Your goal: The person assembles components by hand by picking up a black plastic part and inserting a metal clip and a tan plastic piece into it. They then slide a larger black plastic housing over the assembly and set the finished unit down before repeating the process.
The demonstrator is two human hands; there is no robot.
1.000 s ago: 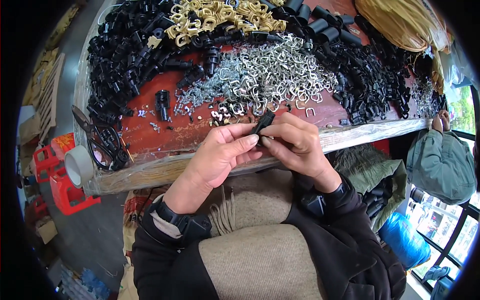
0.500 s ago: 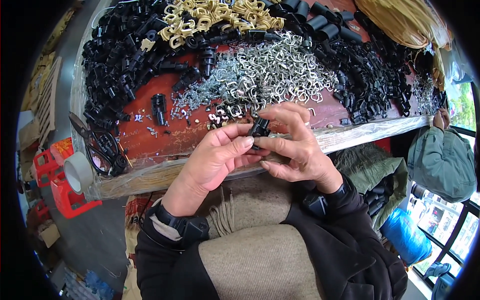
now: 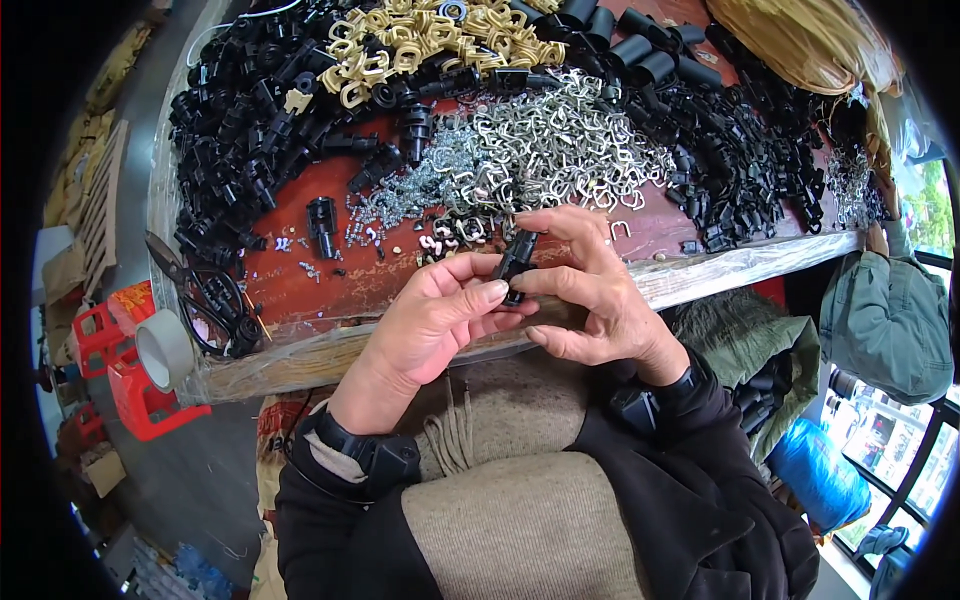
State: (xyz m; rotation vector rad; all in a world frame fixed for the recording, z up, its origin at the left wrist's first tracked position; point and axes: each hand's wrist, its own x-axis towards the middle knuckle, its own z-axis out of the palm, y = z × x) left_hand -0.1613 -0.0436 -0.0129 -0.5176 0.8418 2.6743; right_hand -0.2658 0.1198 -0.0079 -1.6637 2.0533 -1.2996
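Note:
A small black cylindrical plastic part (image 3: pixel 516 262) is held upright, slightly tilted, over the table's near edge. My left hand (image 3: pixel 425 312) pinches its lower end between thumb and fingers. From the other side, my right hand (image 3: pixel 610 305) rests its index fingertip at the top of the part and its middle fingertip lower down; the right thumb stands apart. Just beyond my hands lie a heap of silvery U-shaped metal clips (image 3: pixel 560 140) and a pile of small screws (image 3: pixel 405 180). A similar black part (image 3: pixel 321 227) stands alone to the left.
Heaps of black plastic parts lie left (image 3: pixel 225 150) and right (image 3: pixel 740 160); beige rings (image 3: pixel 430 40) are at the back. Scissors (image 3: pixel 205 300) and a tape roll (image 3: pixel 165 350) sit at the left corner. Another person's sleeve (image 3: pixel 880 320) is at the right edge.
The black part has turned more upright and shows more of its length between my fingers. My right fingers have shifted slightly along it. The other person's arm at the far right has moved.

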